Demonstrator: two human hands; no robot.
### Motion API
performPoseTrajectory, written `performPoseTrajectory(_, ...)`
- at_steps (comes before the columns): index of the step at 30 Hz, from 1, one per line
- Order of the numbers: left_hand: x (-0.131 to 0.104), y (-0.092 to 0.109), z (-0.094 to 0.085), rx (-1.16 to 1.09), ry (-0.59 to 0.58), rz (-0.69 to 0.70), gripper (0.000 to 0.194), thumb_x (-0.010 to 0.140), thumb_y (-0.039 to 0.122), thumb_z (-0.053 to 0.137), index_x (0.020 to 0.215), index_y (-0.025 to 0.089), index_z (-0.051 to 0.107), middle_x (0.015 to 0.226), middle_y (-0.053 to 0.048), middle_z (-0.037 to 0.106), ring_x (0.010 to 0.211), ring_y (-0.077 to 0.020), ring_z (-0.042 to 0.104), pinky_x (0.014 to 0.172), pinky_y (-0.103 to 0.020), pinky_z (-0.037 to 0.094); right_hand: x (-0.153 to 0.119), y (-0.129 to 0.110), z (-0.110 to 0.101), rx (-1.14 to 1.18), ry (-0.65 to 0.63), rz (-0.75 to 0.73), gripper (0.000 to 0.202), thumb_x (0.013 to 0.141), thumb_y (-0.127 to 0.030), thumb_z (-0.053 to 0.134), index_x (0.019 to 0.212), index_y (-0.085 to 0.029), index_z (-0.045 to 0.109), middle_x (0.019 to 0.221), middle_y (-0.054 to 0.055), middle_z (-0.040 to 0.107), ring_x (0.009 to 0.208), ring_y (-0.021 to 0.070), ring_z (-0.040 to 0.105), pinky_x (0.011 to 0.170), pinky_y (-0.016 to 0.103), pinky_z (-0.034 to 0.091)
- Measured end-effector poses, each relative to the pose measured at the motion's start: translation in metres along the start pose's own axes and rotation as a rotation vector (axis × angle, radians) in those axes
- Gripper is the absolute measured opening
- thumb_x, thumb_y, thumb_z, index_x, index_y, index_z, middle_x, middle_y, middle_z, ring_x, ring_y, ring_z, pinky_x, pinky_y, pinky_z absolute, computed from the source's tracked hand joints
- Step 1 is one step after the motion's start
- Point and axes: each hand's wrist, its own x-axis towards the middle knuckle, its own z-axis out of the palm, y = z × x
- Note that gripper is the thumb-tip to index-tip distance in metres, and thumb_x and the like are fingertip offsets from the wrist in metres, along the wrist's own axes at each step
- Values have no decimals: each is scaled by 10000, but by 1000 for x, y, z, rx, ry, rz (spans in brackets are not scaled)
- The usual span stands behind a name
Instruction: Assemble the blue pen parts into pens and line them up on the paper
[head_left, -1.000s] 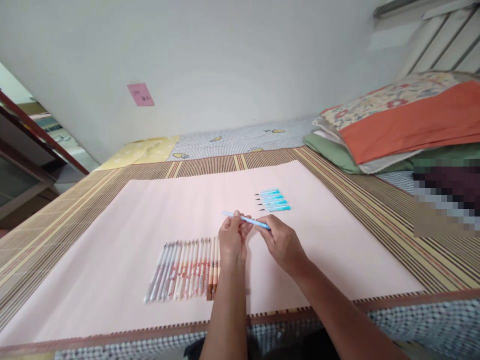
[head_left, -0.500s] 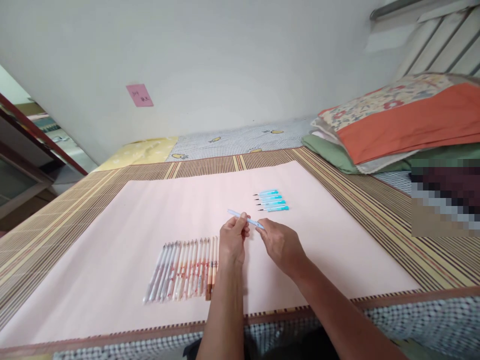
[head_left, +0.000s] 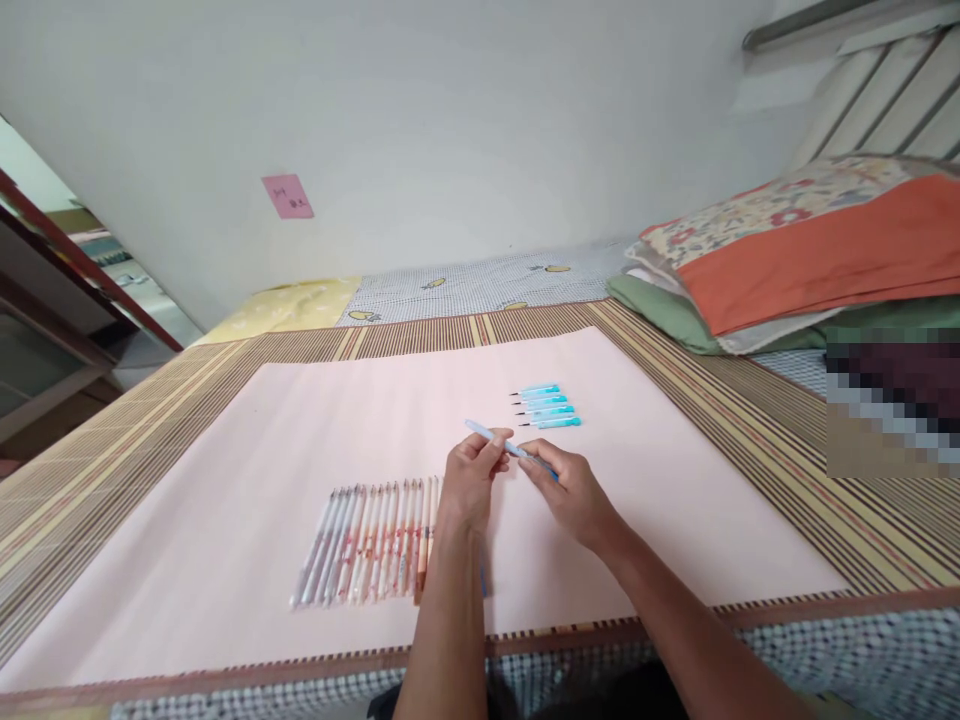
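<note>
A pale blue pen (head_left: 478, 429) slants across in front of me, its darker blue end at the right. My left hand (head_left: 474, 470) pinches its barrel, and my right hand (head_left: 568, 490) grips the bluer end between thumb and fingers. Just beyond my hands lie several short blue pieces with thin dark tips (head_left: 550, 411), side by side. Left of my left forearm runs a row of slim pens (head_left: 367, 545) with pale, printed barrels. My forearm covers the right part of that row; a bit of blue shows past its other side.
Pink paper (head_left: 225, 480) is spread over a striped bamboo mat (head_left: 667, 420). Folded bedding and an orange-and-floral pillow (head_left: 817, 250) are piled at the right. A pink note (head_left: 288, 197) is stuck on the white wall behind. Checked cloth (head_left: 862, 640) hangs along the near edge.
My right hand has shifted slightly right along the pen, and more of its blue end shows now. My left hand keeps its pinch. The view has moved a little.
</note>
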Motion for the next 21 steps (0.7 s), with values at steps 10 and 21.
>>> performPoseTrajectory(10, 1, 3, -4, -49, 56, 12, 398, 614, 410, 907, 807, 129, 702, 678, -1, 647, 584, -77, 564, 579, -206, 454, -2, 7, -6, -157, 6, -106, 343, 1043, -347, 421, 1289, -254, 641, 1136, 51, 745, 1007, 208, 697, 881, 303, 504)
performPoseTrajectory(21, 2, 4, -7, 34, 92, 24, 474, 615, 512, 887, 635, 150, 582, 561, 7, 606, 459, -60, 473, 477, -208, 336, -6, -4, -8, -207, 101, -212, 168, 999, -291, 522, 972, -217, 670, 869, 21, 708, 757, 161, 643, 715, 263, 459)
